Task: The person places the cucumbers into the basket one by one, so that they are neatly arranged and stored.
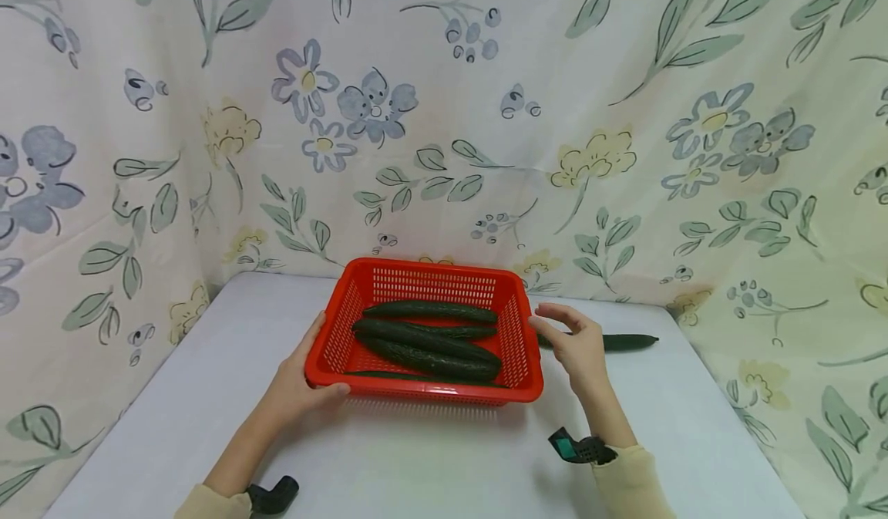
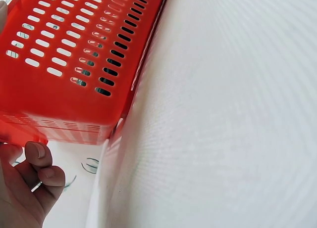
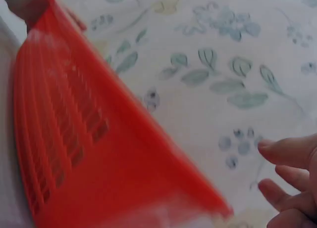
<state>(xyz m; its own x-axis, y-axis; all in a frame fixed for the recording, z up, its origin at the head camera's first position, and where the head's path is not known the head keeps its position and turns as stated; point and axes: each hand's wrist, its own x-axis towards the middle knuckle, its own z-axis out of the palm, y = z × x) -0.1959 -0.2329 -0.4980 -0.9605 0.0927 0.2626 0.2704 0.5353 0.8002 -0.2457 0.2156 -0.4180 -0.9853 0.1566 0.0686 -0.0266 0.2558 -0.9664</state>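
Note:
A red plastic basket (image 1: 444, 390) with slotted walls stands on the white table and holds several dark green cucumbers (image 1: 430, 340). My left hand (image 1: 293, 386) grips its left end, thumb at the front corner and fingers bent under the side rim; the left wrist view has these curled fingers (image 2: 39, 156) against the red edge. Beside the basket's right end is my right hand (image 1: 581, 349), thumb and fingers loosely bent and parted. In the right wrist view a gap separates that hand (image 3: 292, 188) from the basket, with nothing between its fingers.
Another cucumber (image 1: 630, 342) lies on the table to the right, partly hidden behind my right hand. A floral curtain (image 1: 444, 118) hangs along the back and both sides of the table (image 1: 388, 465). Each wrist wears a dark strapped device (image 1: 581, 447).

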